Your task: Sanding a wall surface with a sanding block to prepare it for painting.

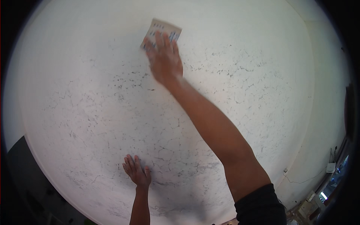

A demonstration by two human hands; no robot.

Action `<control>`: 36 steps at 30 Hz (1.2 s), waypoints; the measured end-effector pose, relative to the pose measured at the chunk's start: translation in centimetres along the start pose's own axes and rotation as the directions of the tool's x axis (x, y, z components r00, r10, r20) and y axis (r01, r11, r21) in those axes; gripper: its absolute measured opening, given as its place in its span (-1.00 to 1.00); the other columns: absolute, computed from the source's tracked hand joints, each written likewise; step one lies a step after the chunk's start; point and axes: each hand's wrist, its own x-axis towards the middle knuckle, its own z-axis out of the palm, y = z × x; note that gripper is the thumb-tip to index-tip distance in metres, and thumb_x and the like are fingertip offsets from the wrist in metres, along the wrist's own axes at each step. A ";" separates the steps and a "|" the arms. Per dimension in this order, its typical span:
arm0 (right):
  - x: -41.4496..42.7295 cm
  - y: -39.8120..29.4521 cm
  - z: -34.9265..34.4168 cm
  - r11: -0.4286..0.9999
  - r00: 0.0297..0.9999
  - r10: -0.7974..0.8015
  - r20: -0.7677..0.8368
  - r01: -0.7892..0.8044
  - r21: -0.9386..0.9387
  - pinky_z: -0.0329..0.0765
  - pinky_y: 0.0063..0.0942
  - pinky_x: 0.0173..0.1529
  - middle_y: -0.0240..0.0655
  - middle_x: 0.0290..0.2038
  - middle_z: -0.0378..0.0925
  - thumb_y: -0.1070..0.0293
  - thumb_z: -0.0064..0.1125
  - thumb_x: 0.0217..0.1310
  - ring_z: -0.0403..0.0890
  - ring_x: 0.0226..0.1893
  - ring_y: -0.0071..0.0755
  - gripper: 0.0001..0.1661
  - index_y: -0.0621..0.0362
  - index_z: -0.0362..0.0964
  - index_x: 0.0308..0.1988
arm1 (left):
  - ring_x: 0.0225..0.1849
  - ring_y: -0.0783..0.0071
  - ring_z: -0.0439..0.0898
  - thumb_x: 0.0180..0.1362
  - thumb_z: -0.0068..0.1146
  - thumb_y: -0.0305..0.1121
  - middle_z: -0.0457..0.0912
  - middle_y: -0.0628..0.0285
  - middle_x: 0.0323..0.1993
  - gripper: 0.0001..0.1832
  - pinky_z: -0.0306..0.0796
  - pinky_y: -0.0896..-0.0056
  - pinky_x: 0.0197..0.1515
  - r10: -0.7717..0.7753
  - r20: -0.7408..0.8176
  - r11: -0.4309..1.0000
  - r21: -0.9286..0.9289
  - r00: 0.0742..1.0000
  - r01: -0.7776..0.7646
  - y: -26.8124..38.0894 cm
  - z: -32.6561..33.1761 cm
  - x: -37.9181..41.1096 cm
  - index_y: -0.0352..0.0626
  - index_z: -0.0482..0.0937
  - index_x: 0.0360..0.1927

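My right hand (166,59) presses a sheet of sandpaper (167,26) flat against the white wall (202,135), high up in the view. The sheet's tan back bears printed writing, and my fingers cover its lower part. Pale dust shows on this hand and wrist. Lower and to the left, my left hand (137,171) rests with spread fingers, palm toward the wall, holding nothing. Fine dark cracks and small pits run across the wall around both hands. The wall's top part looks smoother.
At the right, another wall (326,112) meets this one at a corner. A thin cable (301,182) runs along it to a white box (331,168). Assorted objects (308,208) sit at the lower right. A dark opening (31,174) lies beyond the wall's left edge.
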 end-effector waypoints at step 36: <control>1.1 -7.6 2.0 0.949 0.962 -0.274 -0.006 0.271 0.158 -0.03 -0.13 0.50 -0.27 0.46 0.02 0.18 -0.09 0.44 -0.02 0.49 -0.18 -0.46 -0.19 0.22 0.35 | 0.56 0.04 -0.15 0.16 0.18 -0.38 -0.05 -0.05 0.52 -0.20 -0.33 -0.08 0.52 -0.002 0.034 0.999 -0.036 0.999 0.003 -1.1 -5.2 18.0 -0.20 0.10 0.45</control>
